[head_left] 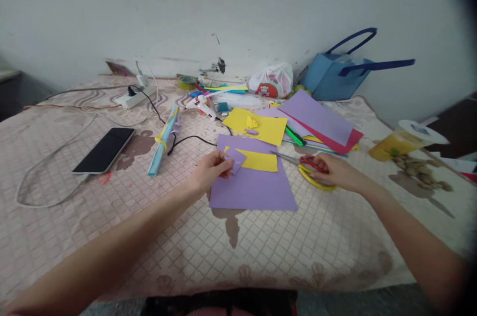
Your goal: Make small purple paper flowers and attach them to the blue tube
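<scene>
My left hand (213, 169) pinches a small piece of purple paper (237, 159) above a larger purple sheet (253, 194). A yellow paper strip (263, 161) lies on that sheet, partly behind the small piece. In my right hand (330, 169) is a pair of scissors (316, 180) with red and yellow handles; its blades point left over the sheet's right edge, close to the strip's end. Just behind lies a yellow sheet (257, 129) with small yellow and purple scraps on it.
At the left are a phone (106, 149) on a white cable and a light-blue paper stick (162, 144). Behind stand a glue gun (203, 106), a power strip (136, 97) and a blue bag (331, 77). A green cutter (295, 135) and a yellow drink cup (398, 142) are at the right.
</scene>
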Tool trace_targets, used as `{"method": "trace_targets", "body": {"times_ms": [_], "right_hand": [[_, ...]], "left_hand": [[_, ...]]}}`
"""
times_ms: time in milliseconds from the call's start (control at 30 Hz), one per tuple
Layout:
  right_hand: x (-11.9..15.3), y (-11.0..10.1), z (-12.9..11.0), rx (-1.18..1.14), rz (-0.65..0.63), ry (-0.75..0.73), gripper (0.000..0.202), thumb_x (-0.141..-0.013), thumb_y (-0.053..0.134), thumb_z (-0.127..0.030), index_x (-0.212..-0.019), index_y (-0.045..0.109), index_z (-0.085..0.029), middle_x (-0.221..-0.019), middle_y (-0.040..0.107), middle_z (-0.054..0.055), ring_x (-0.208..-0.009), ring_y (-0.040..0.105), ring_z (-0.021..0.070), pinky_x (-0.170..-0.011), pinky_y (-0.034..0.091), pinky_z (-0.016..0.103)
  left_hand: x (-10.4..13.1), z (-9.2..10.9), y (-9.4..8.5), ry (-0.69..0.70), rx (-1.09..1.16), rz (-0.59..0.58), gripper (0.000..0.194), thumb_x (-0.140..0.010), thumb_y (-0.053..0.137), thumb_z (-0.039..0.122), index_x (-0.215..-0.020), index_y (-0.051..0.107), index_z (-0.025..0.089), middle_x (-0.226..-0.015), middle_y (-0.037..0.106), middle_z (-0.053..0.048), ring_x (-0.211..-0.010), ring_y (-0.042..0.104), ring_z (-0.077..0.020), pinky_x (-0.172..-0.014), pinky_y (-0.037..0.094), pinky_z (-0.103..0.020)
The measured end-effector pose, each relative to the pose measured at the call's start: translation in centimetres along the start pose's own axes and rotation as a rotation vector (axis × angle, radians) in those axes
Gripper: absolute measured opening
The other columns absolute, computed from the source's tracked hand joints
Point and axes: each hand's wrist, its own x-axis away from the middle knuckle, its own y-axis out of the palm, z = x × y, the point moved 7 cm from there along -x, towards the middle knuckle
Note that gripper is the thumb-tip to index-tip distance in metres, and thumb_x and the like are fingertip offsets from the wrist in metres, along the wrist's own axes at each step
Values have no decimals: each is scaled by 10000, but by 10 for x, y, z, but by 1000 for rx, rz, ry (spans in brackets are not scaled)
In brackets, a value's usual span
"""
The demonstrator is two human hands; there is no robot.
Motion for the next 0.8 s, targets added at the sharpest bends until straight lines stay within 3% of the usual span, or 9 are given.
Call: {"method": "trace_targets", "body": {"times_ms": [100, 200, 333, 433, 567, 667, 800], "right_hand": [[-2, 11, -3, 66, -166, -56, 264, -691, 682, -421, -702, 491, -238, -641, 559, 19, -548, 457, 169, -521, 314, 312], [1, 4, -6, 66, -149, -55, 271, -741, 623, -463, -717, 484, -231, -719, 579, 53, -618, 501, 193, -565, 368, 333], [18, -3, -16, -194, -144, 66, 287, -784, 570, -495, -884, 542, -228, -874, 600, 74, -773, 563, 229, -659, 453, 354], [30, 6, -46, -511, -118, 160, 336, -749, 618, -474, -967, 518, -239, -861, 556, 50, -717, 550, 196, -620, 478, 328], [38, 37, -114, -699, -127, 84, 359, -715, 656, -403, -995, 505, -237, -809, 499, 20, -668, 505, 162, -570, 444, 290], [40, 60, -151, -709, -87, 44, 281, -723, 627, -410, -909, 503, -239, -761, 481, 2, -623, 452, 147, -512, 389, 267], [40, 77, -173, -598, -36, 37, 209, -776, 566, -411, -801, 455, -235, -670, 472, -19, -540, 394, 133, -477, 322, 267]], "left_hand": [[0, 1, -2, 32, -54, 7, 193, -727, 663, 276, -703, 532, 137, -578, 558, 27, -533, 505, -68, -541, 404, -184], [-2, -2, -6, 15, -45, 29, 208, -731, 670, 295, -722, 539, 134, -591, 566, 24, -549, 512, -72, -552, 409, -190], [-7, -10, -5, -70, 120, 34, 251, -707, 708, 306, -768, 543, 127, -635, 596, 9, -591, 554, -79, -608, 451, -210], [-8, -8, 3, -88, 282, 16, 268, -672, 747, 257, -753, 528, 125, -651, 610, -1, -606, 574, -80, -634, 469, -217], [-5, 3, 19, -91, 460, 14, 224, -701, 724, 209, -745, 519, 133, -665, 621, -7, -602, 579, -77, -608, 464, -200], [0, 12, 28, -113, 544, 73, 162, -758, 662, 180, -747, 506, 139, -694, 625, -11, -614, 589, -80, -610, 469, -206], [6, 25, 34, -67, 625, 149, 140, -777, 633, 164, -745, 498, 143, -742, 627, -10, -658, 600, -83, -646, 472, -217]]}}
